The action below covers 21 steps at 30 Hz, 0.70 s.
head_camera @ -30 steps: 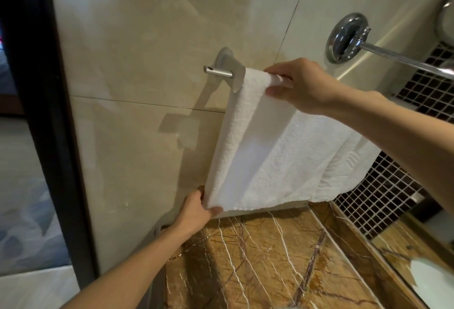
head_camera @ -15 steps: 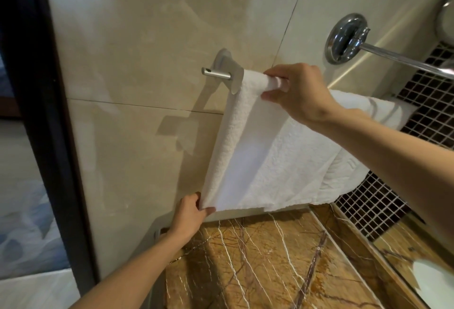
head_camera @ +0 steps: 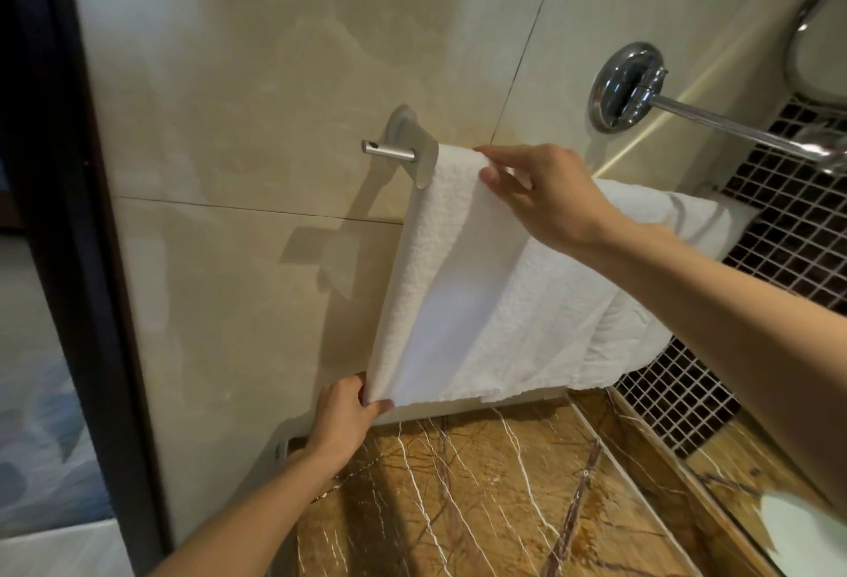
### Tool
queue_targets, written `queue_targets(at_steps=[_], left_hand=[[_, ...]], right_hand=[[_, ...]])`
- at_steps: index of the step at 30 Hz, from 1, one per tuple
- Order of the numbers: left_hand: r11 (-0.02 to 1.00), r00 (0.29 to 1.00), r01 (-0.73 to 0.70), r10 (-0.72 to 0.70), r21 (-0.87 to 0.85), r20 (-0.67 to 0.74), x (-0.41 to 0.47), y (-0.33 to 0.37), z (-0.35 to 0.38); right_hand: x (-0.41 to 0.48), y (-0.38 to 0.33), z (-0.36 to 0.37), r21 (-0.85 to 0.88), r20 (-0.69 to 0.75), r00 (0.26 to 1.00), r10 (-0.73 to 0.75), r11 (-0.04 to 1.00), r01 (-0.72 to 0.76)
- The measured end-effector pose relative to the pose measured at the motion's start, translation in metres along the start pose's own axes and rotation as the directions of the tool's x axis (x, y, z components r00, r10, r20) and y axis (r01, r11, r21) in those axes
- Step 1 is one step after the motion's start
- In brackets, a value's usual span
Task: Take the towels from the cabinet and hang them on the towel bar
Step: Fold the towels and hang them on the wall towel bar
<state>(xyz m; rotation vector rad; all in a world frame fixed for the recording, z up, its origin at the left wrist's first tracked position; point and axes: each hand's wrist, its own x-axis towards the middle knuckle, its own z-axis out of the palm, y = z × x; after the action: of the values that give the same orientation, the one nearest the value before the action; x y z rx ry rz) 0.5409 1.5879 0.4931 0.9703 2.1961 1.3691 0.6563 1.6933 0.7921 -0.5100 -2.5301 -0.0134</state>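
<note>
On the glossy beige wall (head_camera: 275, 72), the white towel (head_camera: 481, 301) hangs folded over the towel bar (head_camera: 389, 151), near its left end. The right hand (head_camera: 550, 196) pinches the top fold, likely pinning it there, while the left hand (head_camera: 341, 416) grips the lower corner with curled fingers, apparently tensioning it to even the drape. Below runs a brown veined marble desk (head_camera: 481, 485). Dark mosaic tile (head_camera: 788, 219) and a chrome rod (head_camera: 715, 122) sit rightward.
</note>
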Motion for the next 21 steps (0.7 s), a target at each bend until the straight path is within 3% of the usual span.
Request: queue_targets(at_steps=[21], left_hand=[[0.998, 1.000, -0.004, 0.004, -0.058, -0.001, 0.007, 0.001, 0.002]], right_hand=[[0.001, 0.010, -0.004, 0.000, 0.034, 0.998, 0.045, 0.999, -0.045]])
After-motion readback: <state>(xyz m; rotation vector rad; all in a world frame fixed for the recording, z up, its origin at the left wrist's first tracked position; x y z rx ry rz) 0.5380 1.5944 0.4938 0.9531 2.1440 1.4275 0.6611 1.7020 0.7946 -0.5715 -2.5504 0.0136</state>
